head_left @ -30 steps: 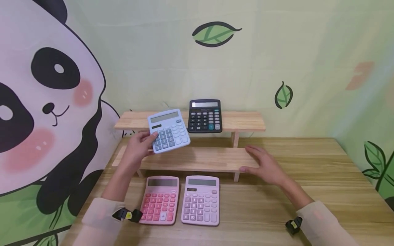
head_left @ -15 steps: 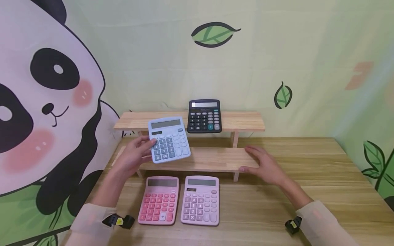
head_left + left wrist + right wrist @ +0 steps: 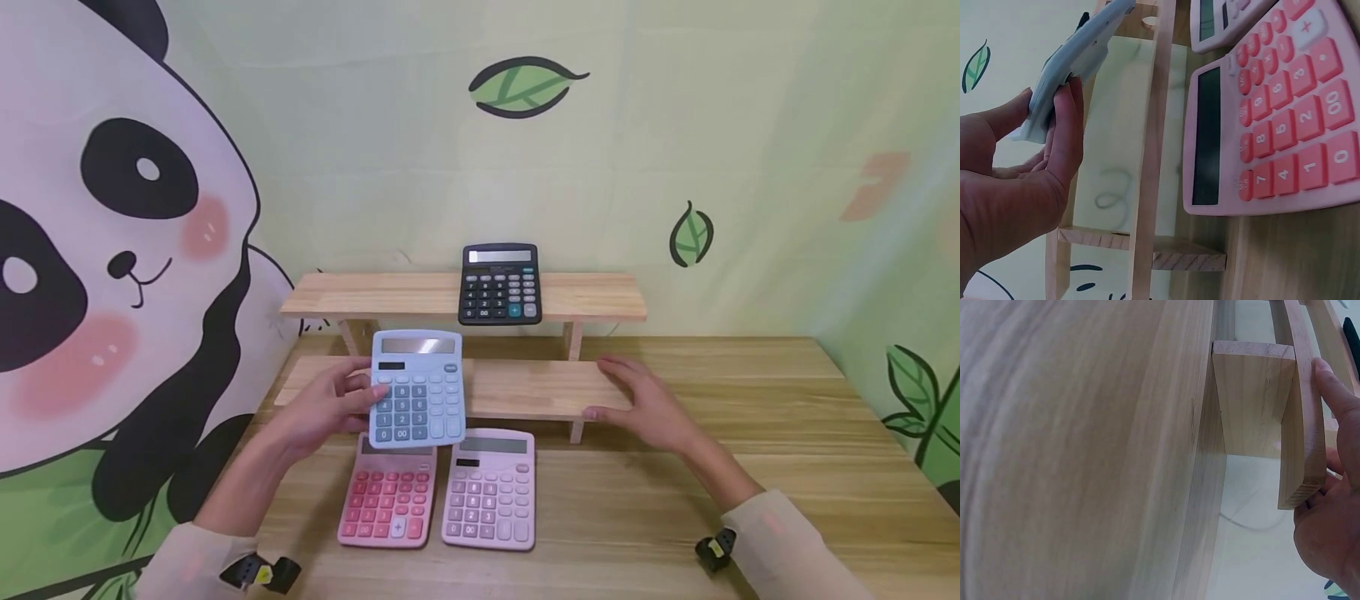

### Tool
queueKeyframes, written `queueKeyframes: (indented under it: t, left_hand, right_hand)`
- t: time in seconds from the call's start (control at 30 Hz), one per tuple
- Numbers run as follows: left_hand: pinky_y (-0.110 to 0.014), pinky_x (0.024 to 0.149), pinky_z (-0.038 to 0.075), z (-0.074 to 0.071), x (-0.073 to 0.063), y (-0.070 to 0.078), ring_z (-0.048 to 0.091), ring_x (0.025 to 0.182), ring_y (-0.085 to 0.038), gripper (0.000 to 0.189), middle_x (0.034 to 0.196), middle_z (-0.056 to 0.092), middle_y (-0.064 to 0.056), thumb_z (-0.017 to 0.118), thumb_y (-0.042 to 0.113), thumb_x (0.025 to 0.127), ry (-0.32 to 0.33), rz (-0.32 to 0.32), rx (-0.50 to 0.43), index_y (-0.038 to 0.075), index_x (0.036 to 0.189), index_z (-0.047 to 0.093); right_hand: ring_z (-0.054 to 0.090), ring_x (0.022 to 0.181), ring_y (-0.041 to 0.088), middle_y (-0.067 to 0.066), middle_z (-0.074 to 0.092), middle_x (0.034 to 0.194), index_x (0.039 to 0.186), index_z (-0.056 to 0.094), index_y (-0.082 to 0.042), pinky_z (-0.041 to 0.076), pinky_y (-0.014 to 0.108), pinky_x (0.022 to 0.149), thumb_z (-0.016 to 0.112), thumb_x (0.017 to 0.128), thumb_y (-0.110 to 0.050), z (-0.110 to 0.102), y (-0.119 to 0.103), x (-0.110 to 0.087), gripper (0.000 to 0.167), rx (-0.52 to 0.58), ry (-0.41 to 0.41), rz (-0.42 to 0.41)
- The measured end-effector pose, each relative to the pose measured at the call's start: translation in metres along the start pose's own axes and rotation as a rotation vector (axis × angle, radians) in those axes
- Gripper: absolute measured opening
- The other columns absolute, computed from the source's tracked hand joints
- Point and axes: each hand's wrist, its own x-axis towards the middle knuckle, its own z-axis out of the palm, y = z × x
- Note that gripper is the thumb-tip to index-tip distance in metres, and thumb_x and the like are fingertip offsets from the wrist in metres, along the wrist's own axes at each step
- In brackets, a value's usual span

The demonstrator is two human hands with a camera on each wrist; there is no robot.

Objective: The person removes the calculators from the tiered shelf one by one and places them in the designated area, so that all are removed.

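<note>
A light blue calculator [image 3: 417, 392] is pinched at its left edge by my left hand [image 3: 318, 408], thumb over the keys and fingers behind. It hangs in front of the lower shelf board [image 3: 532, 387], covering the top of the red-keyed pink calculator [image 3: 386, 504]. In the left wrist view the blue calculator [image 3: 1066, 69] is seen from its side, tilted. My right hand [image 3: 648, 404] grips the right end of the lower board, thumb on its front edge, as the right wrist view also shows. A pale lilac calculator [image 3: 489, 500] lies beside the pink one on the table.
On the upper shelf board [image 3: 360, 293] of the two-step wooden stand, a black calculator [image 3: 500, 283] leans face forward. The wood-grain table [image 3: 750, 467] stretches to the right. Behind it hangs a cloth backdrop [image 3: 375, 125] with a panda and leaves.
My left hand has brought the blue calculator down and nearer, from before the upper board to before the lower one, turning it more upright. My right hand has stayed in place.
</note>
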Motion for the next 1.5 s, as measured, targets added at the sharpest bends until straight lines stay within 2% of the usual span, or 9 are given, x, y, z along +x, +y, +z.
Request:
queueKeyframes:
  t: [0.13, 0.33, 0.6, 0.8, 1.13, 1.5]
  left_hand:
    - [-0.042, 0.089, 0.063, 0.005, -0.002, -0.004, 0.070, 0.104, -0.031, 0.067, 0.126, 0.059, -0.023, 0.070, 0.024, 0.105, -0.028, 0.007, 0.037, 0.008, 0.160, 0.037]
    - [-0.044, 0.090, 0.063, 0.009, -0.006, -0.005, 0.072, 0.105, -0.031, 0.068, 0.128, 0.059, -0.023, 0.069, 0.027, 0.105, -0.059, 0.001, 0.091, 0.007, 0.161, 0.036]
    - [-0.043, 0.091, 0.063, 0.001, -0.010, -0.003, 0.071, 0.105, -0.031, 0.068, 0.130, 0.060, -0.023, 0.067, 0.026, 0.106, -0.051, -0.009, 0.137, 0.007, 0.163, 0.035]
    - [-0.043, 0.092, 0.063, -0.017, -0.015, -0.010, 0.072, 0.107, -0.031, 0.071, 0.136, 0.062, -0.024, 0.066, 0.029, 0.107, -0.043, -0.029, 0.178, 0.005, 0.164, 0.031]
    - [-0.044, 0.095, 0.061, -0.047, -0.024, -0.027, 0.069, 0.110, -0.028, 0.077, 0.143, 0.054, -0.028, 0.066, 0.029, 0.106, 0.008, -0.091, 0.235, 0.000, 0.165, 0.025]
    - [-0.049, 0.094, 0.061, -0.086, -0.044, -0.042, 0.067, 0.111, -0.028, 0.080, 0.146, 0.050, -0.034, 0.064, 0.028, 0.107, 0.014, -0.158, 0.285, -0.004, 0.165, 0.019]
  right_hand:
    - [0.038, 0.148, 0.049, 0.027, 0.044, 0.160, 0.153, 0.050, 0.002, 0.030, 0.067, 0.120, 0.084, 0.090, -0.048, 0.000, 0.000, -0.001, 0.087, -0.004, -0.005, 0.006]
    - [0.038, 0.148, 0.048, 0.026, 0.043, 0.161, 0.154, 0.050, 0.002, 0.031, 0.066, 0.120, 0.084, 0.090, -0.049, 0.002, 0.003, 0.000, 0.089, -0.002, -0.012, 0.020]
    - [0.037, 0.149, 0.049, 0.026, 0.042, 0.161, 0.155, 0.049, 0.002, 0.030, 0.066, 0.121, 0.085, 0.089, -0.048, 0.003, 0.006, 0.001, 0.090, 0.009, -0.013, 0.030]
    - [0.036, 0.150, 0.048, 0.025, 0.041, 0.162, 0.155, 0.049, 0.001, 0.029, 0.066, 0.121, 0.084, 0.089, -0.050, 0.003, 0.006, 0.000, 0.090, 0.017, -0.018, 0.036]
    - [0.035, 0.149, 0.049, 0.026, 0.041, 0.162, 0.154, 0.050, 0.002, 0.029, 0.067, 0.121, 0.085, 0.090, -0.048, 0.001, 0.005, -0.001, 0.089, 0.019, -0.002, 0.028]
    - [0.035, 0.150, 0.047, 0.024, 0.041, 0.163, 0.154, 0.050, 0.001, 0.030, 0.066, 0.121, 0.085, 0.089, -0.048, 0.001, 0.005, 0.001, 0.089, 0.018, -0.012, 0.027]
